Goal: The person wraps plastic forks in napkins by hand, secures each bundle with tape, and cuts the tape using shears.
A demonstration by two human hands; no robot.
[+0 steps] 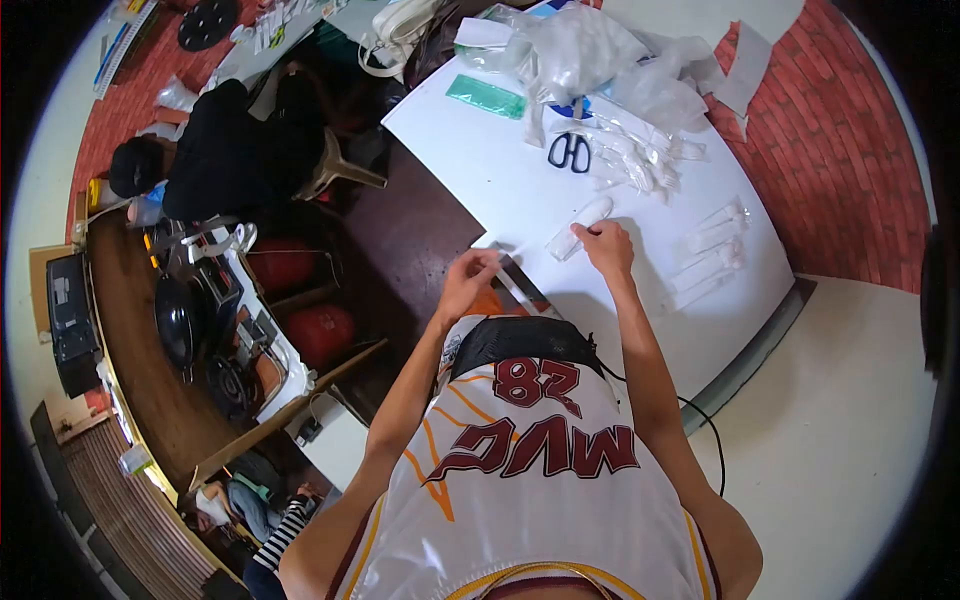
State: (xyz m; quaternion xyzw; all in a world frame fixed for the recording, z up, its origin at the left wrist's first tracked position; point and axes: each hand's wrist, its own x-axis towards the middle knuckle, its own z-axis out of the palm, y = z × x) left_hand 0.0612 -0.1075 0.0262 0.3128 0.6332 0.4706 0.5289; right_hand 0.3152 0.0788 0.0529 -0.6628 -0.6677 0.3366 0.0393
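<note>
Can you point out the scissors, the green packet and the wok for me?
Scissors (570,152): head view, between the handle loops.
Green packet (486,97): head view, middle of its upper face.
Wok (176,322): head view, on its dark inside.

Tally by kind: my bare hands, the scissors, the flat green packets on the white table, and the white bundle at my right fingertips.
Hands: 2, left hand and right hand
Scissors: 1
Green packet: 1
White bundle: 1
Total: 5
</note>
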